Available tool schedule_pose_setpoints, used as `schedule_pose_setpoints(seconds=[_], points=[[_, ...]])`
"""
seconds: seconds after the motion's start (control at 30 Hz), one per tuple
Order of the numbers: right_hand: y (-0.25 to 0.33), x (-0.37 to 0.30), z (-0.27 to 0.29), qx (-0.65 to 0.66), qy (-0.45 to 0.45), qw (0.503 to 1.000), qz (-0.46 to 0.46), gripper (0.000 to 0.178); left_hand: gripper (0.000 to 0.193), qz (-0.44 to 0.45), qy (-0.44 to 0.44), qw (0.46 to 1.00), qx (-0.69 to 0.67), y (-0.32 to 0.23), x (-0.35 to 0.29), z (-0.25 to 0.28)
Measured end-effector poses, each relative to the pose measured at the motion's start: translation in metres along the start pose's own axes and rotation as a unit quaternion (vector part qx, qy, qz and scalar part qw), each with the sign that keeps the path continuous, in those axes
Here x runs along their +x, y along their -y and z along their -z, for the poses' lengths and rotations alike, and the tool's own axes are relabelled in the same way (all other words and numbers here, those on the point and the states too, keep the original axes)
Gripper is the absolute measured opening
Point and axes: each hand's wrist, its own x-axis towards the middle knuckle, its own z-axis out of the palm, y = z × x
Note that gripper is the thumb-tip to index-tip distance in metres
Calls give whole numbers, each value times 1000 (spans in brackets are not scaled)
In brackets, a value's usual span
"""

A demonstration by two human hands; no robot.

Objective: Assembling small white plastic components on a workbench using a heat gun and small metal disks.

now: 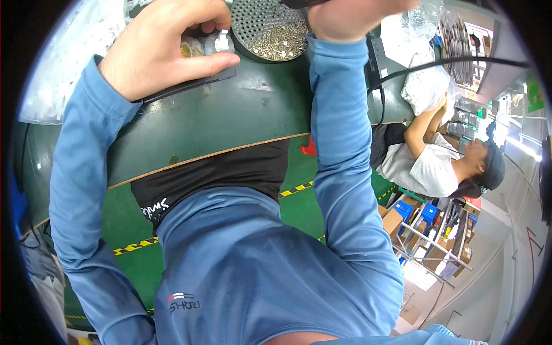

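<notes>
My left hand (167, 49) is at the upper left, thumb and fingers curled around a small white plastic part (222, 41). Its fingers are partly hidden. A dark flat strip (195, 84) lies on the bench under that hand. My right hand (352, 20) is at the top edge, closed on a black object (300, 2) that is mostly cut off, so its kind does not show. Between my hands stands a round dark dish (251, 26) with a perforated base. A pile of small metal screws (282, 43) lies in it.
The green bench (241, 109) has its front edge close to my waist. Clear bags of white parts (69, 57) fill the far left. A black cable (437, 62) arcs across the right, near a small black box (376, 60). A person (425, 164) handles a white bag (425, 86) there.
</notes>
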Motion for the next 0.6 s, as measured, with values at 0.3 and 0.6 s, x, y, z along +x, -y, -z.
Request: schedule_pose_setpoints(seconds=[0.3, 0.6], points=[[6, 11, -32, 193, 327, 919, 109, 63, 28, 5, -4, 1000, -20, 6, -7, -5], [-12, -18, -36, 278, 195, 940, -19, 49, 33, 25, 32, 998, -47, 10, -4, -2]])
